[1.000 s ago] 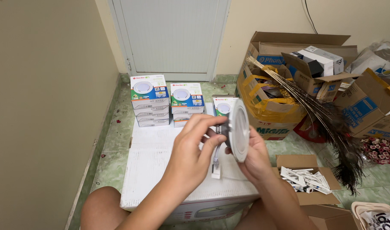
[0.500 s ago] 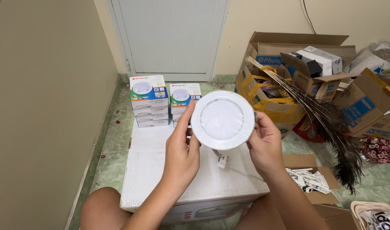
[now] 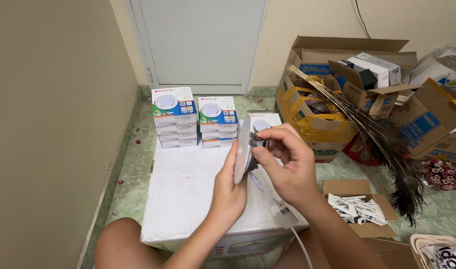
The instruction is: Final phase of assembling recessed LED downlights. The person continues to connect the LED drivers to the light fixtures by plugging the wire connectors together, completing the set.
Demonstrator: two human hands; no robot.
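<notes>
Head view, centre frame: your left hand (image 3: 228, 192) is gripping the round lamp (image 3: 243, 149) edge-on so your right hand (image 3: 287, 162) is pinching its back clip (image 3: 262, 142).

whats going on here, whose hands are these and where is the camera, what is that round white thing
The camera sits on a person's head and looks down, so the two bare arms reaching in from the bottom are that person's own. There is no machine here. The left hand holds a round white ceiling lamp by its rim, turned edge-on to the camera. The right hand pinches a small part on the lamp's back. A white cord hangs from the lamp onto the big white carton that serves as a worktop. Behind it stand two stacks of small lamp boxes. To the right are open cardboard boxes and a bundle of peacock feathers.
</notes>
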